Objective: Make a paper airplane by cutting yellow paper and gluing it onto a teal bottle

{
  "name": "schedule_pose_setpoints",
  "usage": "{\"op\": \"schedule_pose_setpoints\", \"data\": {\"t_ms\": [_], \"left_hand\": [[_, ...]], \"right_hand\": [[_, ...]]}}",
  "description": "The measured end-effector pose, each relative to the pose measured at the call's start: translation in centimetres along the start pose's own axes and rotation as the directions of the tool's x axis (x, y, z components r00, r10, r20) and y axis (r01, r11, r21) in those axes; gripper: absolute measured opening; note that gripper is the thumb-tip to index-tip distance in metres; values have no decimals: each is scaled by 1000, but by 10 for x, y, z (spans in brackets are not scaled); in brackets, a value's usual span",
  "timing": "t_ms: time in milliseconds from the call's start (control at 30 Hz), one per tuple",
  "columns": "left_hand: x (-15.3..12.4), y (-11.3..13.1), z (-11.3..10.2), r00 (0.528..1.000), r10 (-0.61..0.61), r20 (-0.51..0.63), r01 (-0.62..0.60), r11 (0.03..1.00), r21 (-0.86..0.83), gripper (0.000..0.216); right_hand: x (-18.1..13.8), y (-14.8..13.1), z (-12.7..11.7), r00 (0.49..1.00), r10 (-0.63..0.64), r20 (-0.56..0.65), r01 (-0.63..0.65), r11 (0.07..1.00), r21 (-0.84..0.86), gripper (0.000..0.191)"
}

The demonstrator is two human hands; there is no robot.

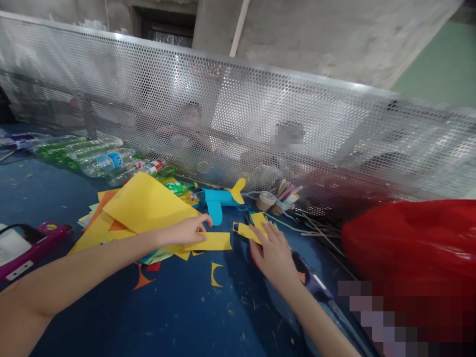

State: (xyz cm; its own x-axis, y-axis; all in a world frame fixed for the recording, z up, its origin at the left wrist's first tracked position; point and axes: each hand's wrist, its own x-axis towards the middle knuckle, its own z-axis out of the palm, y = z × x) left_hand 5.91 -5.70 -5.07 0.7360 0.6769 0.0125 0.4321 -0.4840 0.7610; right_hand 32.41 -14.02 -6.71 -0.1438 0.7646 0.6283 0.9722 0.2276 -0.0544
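Note:
My left hand (pixel 191 231) is at the edge of a stack of coloured paper, its fingers curled and its thumb on a yellow paper strip (pixel 217 241). My right hand (pixel 275 255) lies with fingers stretched out over small yellow paper pieces (pixel 258 218). Beneath my right hand and wrist, a dark blue and red object (pixel 316 283) is partly hidden; its kind is unclear. Between and beyond my hands lies a bottle wrapped in blue paper (pixel 223 197), with a yellow paper tail and a blue paper flap. A curved yellow scrap (pixel 215 275) rests on the table.
Yellow sheets (pixel 147 203) top the paper pile. Plastic bottles (pixel 107 161) lie along a perforated metal screen (pixel 253 104). A purple power strip (pixel 33 250) sits at left. Sticks in small cups (pixel 284 198) and cords stand behind; a red bag (pixel 412 238) bulges at right.

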Motion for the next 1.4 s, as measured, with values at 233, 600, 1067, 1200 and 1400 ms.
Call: {"op": "schedule_pose_setpoints", "data": {"t_ms": [233,600,1067,1200,1400], "left_hand": [[2,-3,2,997,79,7,-80,996,30,20],[-7,11,7,966,168,199,-194,974,116,25],[-4,29,-1,1000,-26,-3,23,922,-385,37],[-3,22,0,999,-44,-32,30,938,-347,24],[4,12,0,994,-71,-88,41,950,-309,21]], "right_hand": [[-2,65,28,982,173,76,-185,961,206,30],[17,29,-12,824,538,176,-453,440,776,47],[14,-26,-12,933,39,357,-316,560,766,26],[14,-27,-12,909,122,398,-400,523,753,36],[12,-19,-3,888,261,378,-459,544,703,36]]}}
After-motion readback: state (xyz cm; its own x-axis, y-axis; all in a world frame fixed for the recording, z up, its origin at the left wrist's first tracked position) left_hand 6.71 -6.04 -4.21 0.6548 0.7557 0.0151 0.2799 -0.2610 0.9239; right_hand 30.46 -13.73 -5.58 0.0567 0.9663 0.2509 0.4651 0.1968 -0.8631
